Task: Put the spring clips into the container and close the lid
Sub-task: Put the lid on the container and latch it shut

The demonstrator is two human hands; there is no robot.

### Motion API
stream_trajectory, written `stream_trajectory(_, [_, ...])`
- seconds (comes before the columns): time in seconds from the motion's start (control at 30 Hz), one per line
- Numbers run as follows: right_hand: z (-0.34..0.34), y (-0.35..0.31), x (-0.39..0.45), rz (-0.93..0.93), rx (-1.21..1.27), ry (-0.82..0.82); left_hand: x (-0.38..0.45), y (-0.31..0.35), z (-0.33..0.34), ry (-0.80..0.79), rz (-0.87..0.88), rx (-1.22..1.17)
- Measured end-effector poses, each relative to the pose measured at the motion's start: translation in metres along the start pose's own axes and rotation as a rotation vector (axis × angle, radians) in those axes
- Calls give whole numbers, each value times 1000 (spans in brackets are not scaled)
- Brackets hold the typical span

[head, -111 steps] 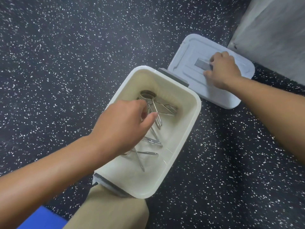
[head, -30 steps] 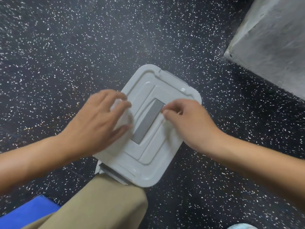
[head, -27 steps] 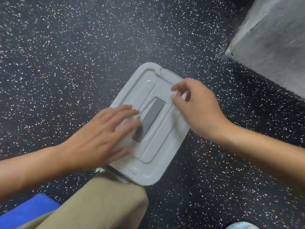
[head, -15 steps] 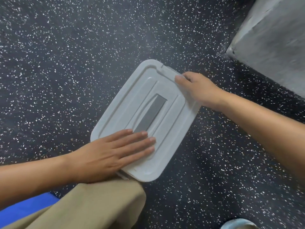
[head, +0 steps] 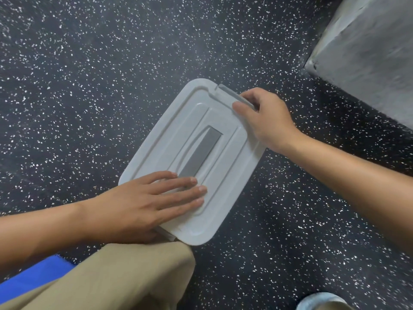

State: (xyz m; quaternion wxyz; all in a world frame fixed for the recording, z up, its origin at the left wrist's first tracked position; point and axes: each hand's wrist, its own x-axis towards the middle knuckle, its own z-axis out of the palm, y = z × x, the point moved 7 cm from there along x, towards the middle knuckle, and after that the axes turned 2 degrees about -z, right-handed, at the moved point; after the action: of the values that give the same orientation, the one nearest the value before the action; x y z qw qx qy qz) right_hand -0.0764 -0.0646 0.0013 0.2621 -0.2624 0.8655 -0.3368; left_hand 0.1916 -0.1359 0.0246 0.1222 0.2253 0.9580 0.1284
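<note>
Lid [head: 223,130] seated on the container, both hands pressing it home on the speckled floor [head: 89,86].

The left hand [head: 143,204] lies flat, fingers together, on the near end; the right hand [head: 266,117] curls round the grey latch [head: 232,95] at the far end, thumb on top. The thin plastic probably flexes, so press at rim and latches, not the centre. Spring clips are hidden inside.

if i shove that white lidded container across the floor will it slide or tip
Likely slides: the container is low, wide and sits flat on the floor. Smooth plastic probably offers little grip. Tipping seems unlikely, with the left hand flat on the lid.
</note>
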Motion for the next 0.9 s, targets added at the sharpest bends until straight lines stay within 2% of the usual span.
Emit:
stream_trajectory(0.3, [0, -13, -16, -194, -138, 140, 2, 6, -8, 41, 19, -13])
stream_trajectory(0.63, [7, -7, -18, -206, -164, 135, 12, -4, -15, -65, 61, -70])
stream_trajectory(0.77, [7, -5, -15, -204, -136, 146, 33, -4, -31, -21, -11, -195])
stream_trajectory(0.9, [7, 0, -12, -187, -47, 157, 70, -7, -35, 102, -103, -239])
